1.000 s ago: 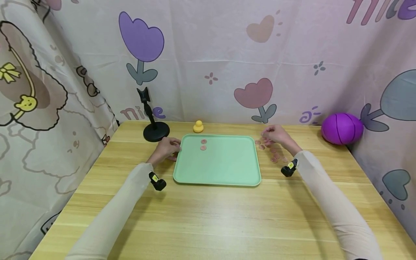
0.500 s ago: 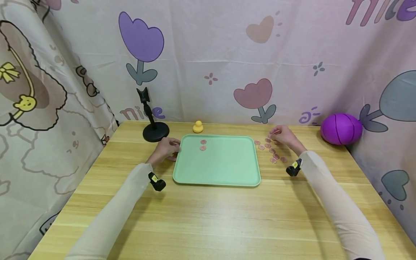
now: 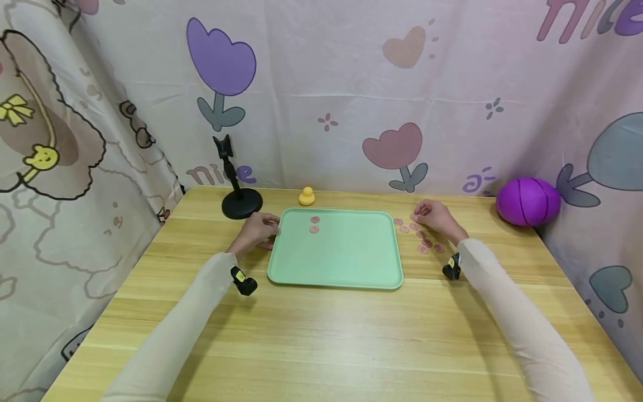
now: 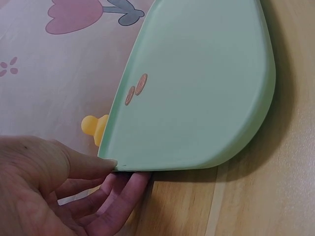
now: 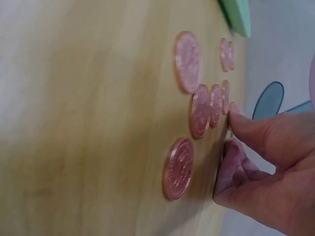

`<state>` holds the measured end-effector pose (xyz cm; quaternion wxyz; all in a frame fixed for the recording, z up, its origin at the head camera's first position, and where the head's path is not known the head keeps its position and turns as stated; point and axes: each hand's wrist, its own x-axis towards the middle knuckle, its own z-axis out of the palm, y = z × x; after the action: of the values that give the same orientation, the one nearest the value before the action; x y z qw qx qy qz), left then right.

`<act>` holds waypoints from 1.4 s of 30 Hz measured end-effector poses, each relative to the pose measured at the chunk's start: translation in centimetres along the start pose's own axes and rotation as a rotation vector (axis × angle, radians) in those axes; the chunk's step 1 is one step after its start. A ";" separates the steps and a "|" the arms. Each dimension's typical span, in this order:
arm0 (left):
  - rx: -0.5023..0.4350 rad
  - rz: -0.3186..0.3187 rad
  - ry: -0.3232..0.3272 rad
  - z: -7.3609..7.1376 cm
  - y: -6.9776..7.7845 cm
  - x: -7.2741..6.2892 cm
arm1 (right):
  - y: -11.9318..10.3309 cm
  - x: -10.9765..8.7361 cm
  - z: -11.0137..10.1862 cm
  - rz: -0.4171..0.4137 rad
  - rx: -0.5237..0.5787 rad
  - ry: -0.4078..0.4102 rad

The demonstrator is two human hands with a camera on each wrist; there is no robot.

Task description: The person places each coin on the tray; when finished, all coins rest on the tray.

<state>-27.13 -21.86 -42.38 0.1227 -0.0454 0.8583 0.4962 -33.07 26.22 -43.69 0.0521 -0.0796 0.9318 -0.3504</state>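
Note:
A light green tray (image 3: 351, 251) lies on the wooden table, with two copper-coloured coins (image 4: 141, 84) near its far left part. My left hand (image 3: 255, 229) grips the tray's left rim, thumb (image 4: 93, 166) above and fingers beneath. To the right of the tray, several more coins (image 5: 188, 61) are scattered flat on the wood. Over the far end of this group, my right hand (image 3: 436, 216) has its thumb and index finger at the edges of one coin (image 3: 414, 218). In the right wrist view that coin is mostly covered by the thumb (image 5: 243, 127).
Behind the tray sits a yellow rubber duck (image 3: 307, 196). A black stand (image 3: 241, 202) is close to my left hand. At the table's back right corner rests a purple ball (image 3: 528, 201). A printed curtain (image 3: 311, 72) hangs behind the table (image 3: 321, 340).
My right hand moved right and back from the coins, then came down and slightly left onto one of them. My left hand and the tray stayed in place.

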 end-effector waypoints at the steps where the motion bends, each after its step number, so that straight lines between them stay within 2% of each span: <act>1: 0.001 0.001 -0.002 0.0 0.0 0.0 | 0.0 -0.1 0.0 0.002 -0.006 -0.004; 6: -0.001 0.012 -0.005 0.1 0.2 0.3 | -0.3 0.0 -0.4 0.036 -0.021 -0.010; 11: -0.004 0.001 -0.008 -0.1 0.0 0.3 | -1.0 0.7 -0.7 0.040 0.036 -0.002; 15: -0.004 -0.009 -0.022 -0.4 0.0 -0.2 | -2.8 0.7 0.0 0.024 0.127 0.017; 18: -0.004 -0.013 -0.033 -0.4 0.1 -0.3 | -4.4 0.5 0.6 -0.005 0.155 0.022; 21: -0.005 -0.021 -0.033 -0.3 0.2 -0.1 | -5.6 0.3 1.4 -0.026 0.227 -0.023; 25: -0.003 -0.023 -0.022 -0.2 0.3 0.1 | -7.5 0.2 2.9 -0.010 0.311 -0.109; 29: 0.005 -0.033 -0.015 -0.2 0.5 0.2 | -9.3 0.1 4.7 0.005 0.338 -0.176; 42: 0.011 -0.042 -0.018 -0.2 0.5 0.5 | -14.0 0.6 9.7 0.025 0.372 -0.320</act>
<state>-27.76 -21.80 -42.00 0.1412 -0.0585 0.8588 0.4891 -30.57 9.47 -41.75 0.2172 -0.1116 0.8321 -0.4980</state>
